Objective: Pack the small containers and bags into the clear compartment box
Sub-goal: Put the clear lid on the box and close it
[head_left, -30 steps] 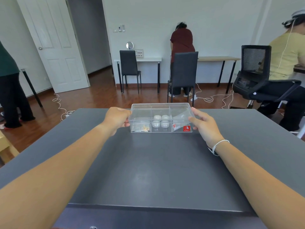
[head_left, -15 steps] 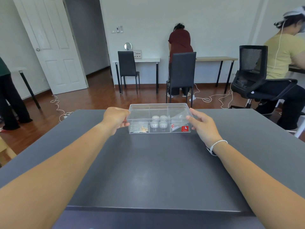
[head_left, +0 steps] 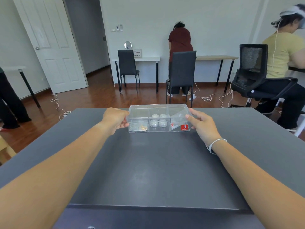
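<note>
Not much has changed from a moment ago: the clear compartment box (head_left: 159,118) sits in about the same spot near the far edge of the dark table (head_left: 148,171), lid on, the left hand (head_left: 114,119) still gripping its left end and the right hand (head_left: 202,124) its right end. Inside, small bags (head_left: 138,127) lie in the left compartment, four round containers (head_left: 158,120) in the middle one, and a bag with red print (head_left: 174,126) on the right. The table's whole near stretch between the forearms is bare, with more room left and right.
</note>
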`<state>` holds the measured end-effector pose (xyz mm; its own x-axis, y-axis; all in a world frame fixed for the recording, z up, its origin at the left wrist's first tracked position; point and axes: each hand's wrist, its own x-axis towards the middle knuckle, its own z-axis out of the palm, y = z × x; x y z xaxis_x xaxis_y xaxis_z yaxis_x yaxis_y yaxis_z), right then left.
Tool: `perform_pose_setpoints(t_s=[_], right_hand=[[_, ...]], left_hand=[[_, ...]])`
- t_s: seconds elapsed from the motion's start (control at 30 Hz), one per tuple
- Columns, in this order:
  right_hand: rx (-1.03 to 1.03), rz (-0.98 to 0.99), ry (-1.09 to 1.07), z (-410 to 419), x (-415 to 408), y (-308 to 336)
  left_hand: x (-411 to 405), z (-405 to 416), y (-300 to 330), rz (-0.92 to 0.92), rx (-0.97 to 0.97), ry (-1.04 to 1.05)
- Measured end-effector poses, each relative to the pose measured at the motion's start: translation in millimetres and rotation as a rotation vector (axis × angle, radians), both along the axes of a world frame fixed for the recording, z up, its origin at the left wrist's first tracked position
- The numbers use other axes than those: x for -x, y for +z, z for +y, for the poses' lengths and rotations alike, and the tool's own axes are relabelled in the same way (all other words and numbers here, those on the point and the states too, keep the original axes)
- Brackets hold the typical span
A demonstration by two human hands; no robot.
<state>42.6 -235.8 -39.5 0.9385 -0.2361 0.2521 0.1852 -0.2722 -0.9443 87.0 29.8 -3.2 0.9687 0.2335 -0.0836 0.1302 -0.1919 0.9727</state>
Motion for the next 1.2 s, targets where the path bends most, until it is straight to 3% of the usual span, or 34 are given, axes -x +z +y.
perform_pose_setpoints(t_s=[0.6, 0.93, 1.2], right_hand=[[-0.016, 0.008, -0.032, 0, 4, 0], [-0.001, 0.019, -0.044, 1, 6, 1], [0.007, 0.02, -0.04, 2, 11, 2]], left_hand=[[8, -2, -26, -0.114, 0.12, -0.003], [21, 0, -43, -0.329, 0.052, -0.072], [22, 1, -46, -0.375, -0.038, -0.089]])
